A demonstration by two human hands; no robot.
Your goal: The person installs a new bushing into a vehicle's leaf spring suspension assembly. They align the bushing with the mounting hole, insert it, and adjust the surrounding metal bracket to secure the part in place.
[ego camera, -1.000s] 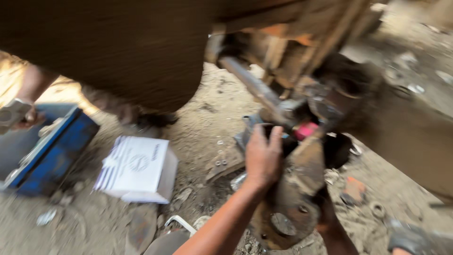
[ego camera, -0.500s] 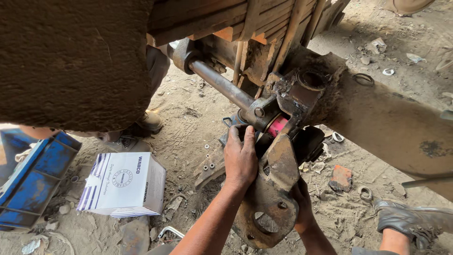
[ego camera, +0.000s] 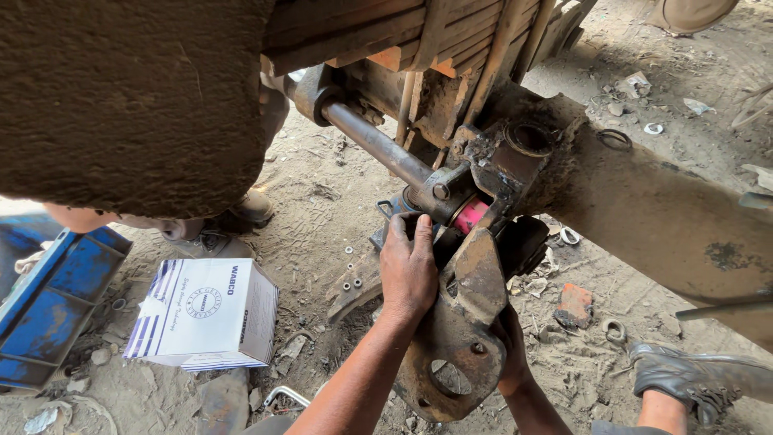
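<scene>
My left hand grips the top of a rusty steel arm with a round hole, just below a rod end joint fitted with a pink bush. My right hand holds the same rusty arm from behind and below, mostly hidden by it. A grey steel rod runs up-left from the joint. The joint sits against the end of a rusty axle beam, with an open round eye above it.
Leaf springs hang overhead beside a big tyre. On the dirt lie a white carton, a blue toolbox, loose nuts, a brick piece and metal rings. A shoe rests at right, another person's shoe near the tyre.
The view swung and steadied, bringing the leaf springs and axle into sight. Both hands keep their hold on the rusty arm, barely shifting.
</scene>
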